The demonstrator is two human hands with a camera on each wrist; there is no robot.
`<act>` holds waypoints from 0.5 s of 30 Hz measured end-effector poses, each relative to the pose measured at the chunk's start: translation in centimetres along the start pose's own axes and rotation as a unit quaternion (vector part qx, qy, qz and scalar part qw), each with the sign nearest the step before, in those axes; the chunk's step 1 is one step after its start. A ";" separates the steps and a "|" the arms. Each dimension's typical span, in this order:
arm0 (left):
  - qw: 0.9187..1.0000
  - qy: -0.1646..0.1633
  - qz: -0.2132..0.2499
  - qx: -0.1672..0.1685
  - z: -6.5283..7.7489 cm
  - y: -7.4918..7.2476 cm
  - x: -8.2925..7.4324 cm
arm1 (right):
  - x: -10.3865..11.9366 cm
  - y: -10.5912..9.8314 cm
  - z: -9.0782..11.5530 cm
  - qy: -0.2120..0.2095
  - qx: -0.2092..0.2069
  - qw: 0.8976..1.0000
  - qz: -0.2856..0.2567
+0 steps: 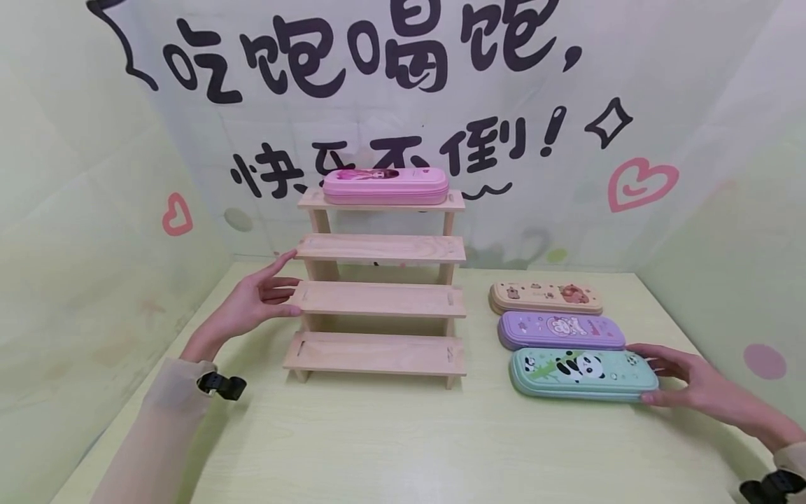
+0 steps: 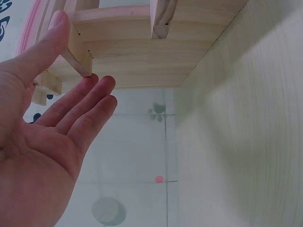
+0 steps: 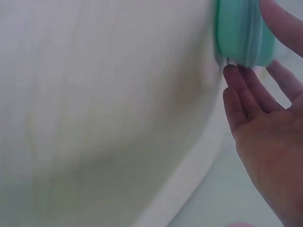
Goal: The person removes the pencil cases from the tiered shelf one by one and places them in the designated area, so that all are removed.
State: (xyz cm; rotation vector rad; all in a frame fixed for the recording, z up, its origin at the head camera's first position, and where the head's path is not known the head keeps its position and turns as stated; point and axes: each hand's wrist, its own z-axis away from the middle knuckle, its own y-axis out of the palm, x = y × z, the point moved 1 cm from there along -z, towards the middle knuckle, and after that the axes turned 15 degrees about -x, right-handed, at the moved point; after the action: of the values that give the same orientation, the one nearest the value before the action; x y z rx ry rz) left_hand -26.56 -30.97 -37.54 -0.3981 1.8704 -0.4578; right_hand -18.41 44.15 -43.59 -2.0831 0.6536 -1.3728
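A light wooden four-step display rack point(image 1: 384, 299) stands on the table. My left hand point(image 1: 252, 304) is at its left side, the fingers fairly straight and touching the board ends; in the left wrist view the palm of the left hand point(image 2: 42, 137) faces the rack. A pink pencil case point(image 1: 386, 187) lies on the top step. To the right, my right hand point(image 1: 699, 385) grips the right end of a green panda pencil case point(image 1: 582, 374), thumb at the near edge, fingers at the far side. The right wrist view shows that green case point(image 3: 244, 33) by the fingertips.
Behind the green case lie a purple pencil case point(image 1: 562, 330) and a beige pencil case point(image 1: 546, 297), in a row front to back. The three lower steps are bare. A printed cloth backdrop point(image 1: 403, 91) with large dark characters closes off the back of the table point(image 1: 403, 441).
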 end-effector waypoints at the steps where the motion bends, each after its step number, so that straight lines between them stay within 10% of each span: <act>1: 1.000 0.001 -0.001 -0.001 0.0 0.0 0.0 | 0.0 -0.2 -0.1 -0.006 -0.008 1.000 -0.002; 15: 1.000 0.002 -0.001 -0.001 0.0 -0.1 -0.1 | 5.3 -0.9 -2.7 -0.040 -0.055 0.996 0.056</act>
State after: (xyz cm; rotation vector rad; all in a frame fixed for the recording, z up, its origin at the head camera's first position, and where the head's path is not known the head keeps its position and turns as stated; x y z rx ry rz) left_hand -26.51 -30.97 -37.43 -0.4009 1.8737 -0.4593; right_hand -18.91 40.82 -38.57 -2.1410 0.8162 -1.2094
